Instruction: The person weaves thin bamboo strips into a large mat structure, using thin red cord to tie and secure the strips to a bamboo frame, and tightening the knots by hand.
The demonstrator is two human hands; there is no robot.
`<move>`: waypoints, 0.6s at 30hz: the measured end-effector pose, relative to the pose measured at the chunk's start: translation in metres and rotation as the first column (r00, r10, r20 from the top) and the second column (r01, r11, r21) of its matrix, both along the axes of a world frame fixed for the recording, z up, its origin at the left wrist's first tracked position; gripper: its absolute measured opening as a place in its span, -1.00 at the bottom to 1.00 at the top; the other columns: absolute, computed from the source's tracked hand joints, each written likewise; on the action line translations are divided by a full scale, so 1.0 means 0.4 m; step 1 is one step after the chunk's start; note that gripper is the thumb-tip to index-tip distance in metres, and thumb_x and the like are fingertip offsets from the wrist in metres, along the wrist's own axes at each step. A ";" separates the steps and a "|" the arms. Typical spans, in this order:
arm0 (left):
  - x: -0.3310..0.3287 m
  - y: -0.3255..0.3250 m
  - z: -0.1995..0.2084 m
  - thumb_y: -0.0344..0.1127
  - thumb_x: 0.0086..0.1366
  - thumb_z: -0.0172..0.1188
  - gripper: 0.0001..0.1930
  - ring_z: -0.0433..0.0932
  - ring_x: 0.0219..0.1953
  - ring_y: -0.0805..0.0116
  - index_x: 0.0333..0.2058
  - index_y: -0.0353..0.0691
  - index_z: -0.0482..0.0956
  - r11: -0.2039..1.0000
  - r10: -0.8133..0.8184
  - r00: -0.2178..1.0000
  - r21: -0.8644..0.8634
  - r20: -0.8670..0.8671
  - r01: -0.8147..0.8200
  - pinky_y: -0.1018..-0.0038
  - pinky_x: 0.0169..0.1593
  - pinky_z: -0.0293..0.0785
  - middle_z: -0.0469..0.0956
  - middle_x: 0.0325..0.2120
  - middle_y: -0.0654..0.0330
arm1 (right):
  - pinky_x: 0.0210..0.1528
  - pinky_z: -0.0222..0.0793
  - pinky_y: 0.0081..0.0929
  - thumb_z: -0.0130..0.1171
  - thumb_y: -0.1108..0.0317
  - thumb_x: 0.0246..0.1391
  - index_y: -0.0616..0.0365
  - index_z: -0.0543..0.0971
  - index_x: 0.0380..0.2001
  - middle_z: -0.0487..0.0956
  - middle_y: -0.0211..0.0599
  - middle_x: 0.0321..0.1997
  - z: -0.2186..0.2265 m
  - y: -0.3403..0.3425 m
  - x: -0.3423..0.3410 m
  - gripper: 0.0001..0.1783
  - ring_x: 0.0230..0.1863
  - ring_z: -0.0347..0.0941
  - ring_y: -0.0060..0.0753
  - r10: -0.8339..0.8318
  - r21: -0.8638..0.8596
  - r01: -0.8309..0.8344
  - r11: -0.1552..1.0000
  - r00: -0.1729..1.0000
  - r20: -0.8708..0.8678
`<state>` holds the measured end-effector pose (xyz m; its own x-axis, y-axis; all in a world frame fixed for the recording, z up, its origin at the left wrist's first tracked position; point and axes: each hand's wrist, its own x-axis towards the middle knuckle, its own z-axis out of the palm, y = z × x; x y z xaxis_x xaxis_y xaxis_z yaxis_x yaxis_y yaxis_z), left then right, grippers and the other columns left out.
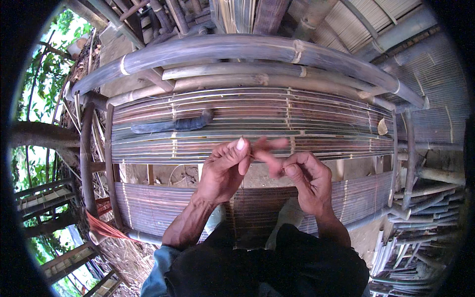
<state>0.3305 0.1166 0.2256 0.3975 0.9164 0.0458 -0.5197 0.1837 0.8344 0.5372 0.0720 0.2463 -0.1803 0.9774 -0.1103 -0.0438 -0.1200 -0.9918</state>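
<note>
Both hands are raised in front of me over the gap between two bamboo-slat surfaces. My left hand (225, 166) has its thumb upright and pressed toward the index finger. A thin brownish line shows at the fingertips, too small to name. Just right of it, some fingers are smeared by motion. My right hand (311, 180) is closed in a pinch, thumb against index finger, and what it holds, if anything, cannot be made out. Beyond the left hand, on the far slats (336, 116), lies a knife-like tool (193, 122) with a dark, curved, wrapped handle.
A dry leaf (382, 126) rests at the right end of the slats. Thick bamboo rails (222, 48) run across the far side. Red cloth (111, 227) hangs at the lower left corner. Bamboo poles (420, 222) are piled at right. My feet are below, near the closer slats (158, 210).
</note>
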 end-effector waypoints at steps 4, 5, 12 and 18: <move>0.003 -0.026 0.042 -0.05 0.51 -0.10 -0.54 0.26 -0.70 0.36 -0.61 -0.07 0.28 0.990 0.109 0.964 -0.113 0.242 -0.083 0.12 0.01 0.35 0.21 -0.76 0.29 | -0.22 0.47 -0.55 0.10 0.39 0.33 0.27 0.53 -0.19 0.61 -0.32 -0.35 0.026 -0.003 -0.029 -0.85 -0.35 0.52 -0.55 0.043 -0.131 -0.042 0.991 0.999 0.007; -0.006 -0.038 0.060 -0.05 0.51 -0.10 -0.54 0.26 -0.70 0.36 -0.61 -0.07 0.28 0.989 0.118 0.965 -0.111 0.236 -0.094 0.12 0.01 0.35 0.21 -0.76 0.29 | -0.27 0.44 -0.58 0.11 0.38 0.32 0.27 0.54 -0.21 0.60 -0.34 -0.38 0.031 0.000 -0.039 -0.85 -0.38 0.51 -0.58 0.077 -0.049 -0.073 0.996 0.994 0.073; -0.040 -0.136 0.171 -0.07 0.42 0.09 -0.64 0.33 -0.62 0.40 -0.52 -0.13 0.37 0.984 0.143 0.974 -0.135 0.177 -0.120 0.37 -0.34 0.30 0.29 -0.72 0.30 | -0.39 0.34 -0.64 0.27 0.41 0.19 0.26 0.59 -0.14 0.52 -0.44 -0.47 0.092 -0.029 -0.043 -0.79 -0.48 0.41 -0.67 0.225 -0.011 -0.225 0.974 0.966 0.131; -0.183 -0.073 0.202 -0.01 0.20 0.36 -0.52 0.60 -0.32 0.34 -0.20 -0.39 0.55 0.946 0.268 0.819 0.299 -0.507 -0.124 0.49 -0.42 0.52 0.54 -0.03 -0.25 | -0.43 0.17 -0.73 0.45 0.48 -0.17 0.11 0.65 -0.10 0.44 -0.63 -0.47 0.128 -0.081 0.233 -0.55 -0.50 0.25 -0.77 -0.283 0.250 0.179 0.951 0.832 0.478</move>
